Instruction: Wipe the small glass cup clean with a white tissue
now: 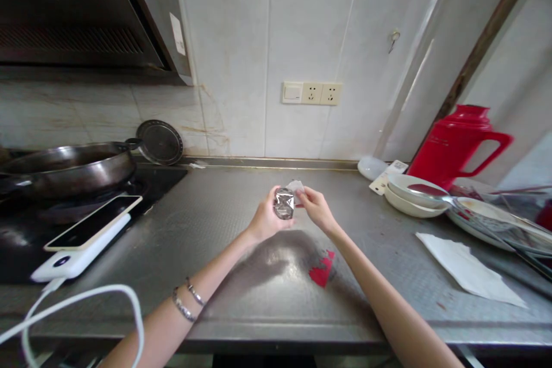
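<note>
Near the middle of the metal counter (215,247), my left hand (264,217) is closed around a small round dark object with a shiny face (284,203). My right hand (317,207) pinches a piece of white paper or tissue (295,186) at the upper right edge of that object. The two hands are close together above the counter. Below them, a torn red patch (321,270) lies on the metal surface. What the round object is cannot be made out.
At left, a pan (73,169) sits on the black stove, with a phone (95,223) on a white power bank (80,253) and its cable. Stacked bowls (409,204), a red thermos (452,146), plates and a white paper (470,269) are at right.
</note>
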A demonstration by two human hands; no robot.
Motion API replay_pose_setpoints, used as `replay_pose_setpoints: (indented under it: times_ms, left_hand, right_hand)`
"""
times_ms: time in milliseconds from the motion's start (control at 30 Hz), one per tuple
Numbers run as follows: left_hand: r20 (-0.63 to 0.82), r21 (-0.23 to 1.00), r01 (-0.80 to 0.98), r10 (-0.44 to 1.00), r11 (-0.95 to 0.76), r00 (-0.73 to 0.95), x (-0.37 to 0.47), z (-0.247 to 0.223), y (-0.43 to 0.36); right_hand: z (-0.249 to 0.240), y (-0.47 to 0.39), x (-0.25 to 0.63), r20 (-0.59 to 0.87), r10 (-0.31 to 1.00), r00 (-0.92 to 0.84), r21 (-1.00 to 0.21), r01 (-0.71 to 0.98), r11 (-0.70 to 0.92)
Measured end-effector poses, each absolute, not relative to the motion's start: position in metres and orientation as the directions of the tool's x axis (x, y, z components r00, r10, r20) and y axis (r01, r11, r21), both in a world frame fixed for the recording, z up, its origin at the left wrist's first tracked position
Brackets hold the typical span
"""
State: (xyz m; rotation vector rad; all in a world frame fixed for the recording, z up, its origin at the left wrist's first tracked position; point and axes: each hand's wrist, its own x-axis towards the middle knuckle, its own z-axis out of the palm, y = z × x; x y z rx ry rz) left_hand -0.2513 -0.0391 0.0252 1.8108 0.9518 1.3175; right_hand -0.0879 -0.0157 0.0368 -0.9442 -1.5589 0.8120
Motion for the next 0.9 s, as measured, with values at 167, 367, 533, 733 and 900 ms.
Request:
replay_pose_setpoints:
  times_ms: [167, 367, 533, 733, 900]
  left_hand:
    - [0.440, 0.853, 0.197, 0.869, -0.483, 0.225, -0.245, 0.018, -0.042]
    - [0.497, 0.816, 0.240, 0.851, -0.525, 0.173, -0.244, 0.018, -0.042]
    - [0.509, 0.802, 0.273, 0.847, -0.531, 0.151, -0.245, 0.024, -0.044]
    - [0.479, 0.814, 0.322, 0.872, -0.484, 0.101, -0.241, 0.027, -0.048]
    - [0.454, 0.825, 0.335, 0.887, -0.455, 0.086, -0.240, 0.027, -0.046]
  right_hand:
    - [0.043, -0.020, -0.085, 0.577, 0.817, 0.013, -0.790, 0.264, 0.553]
    - [0.047, -0.030, -0.091, 0.610, 0.781, -0.130, -0.756, 0.200, 0.624]
    - [0.044, -0.035, -0.093, 0.703, 0.678, -0.215, -0.593, 0.351, 0.725]
    - [0.042, -0.040, -0.097, 0.803, 0.528, -0.277, -0.375, 0.454, 0.808]
    - [0.042, -0.044, -0.099, 0.840, 0.430, -0.332, -0.254, 0.460, 0.851]
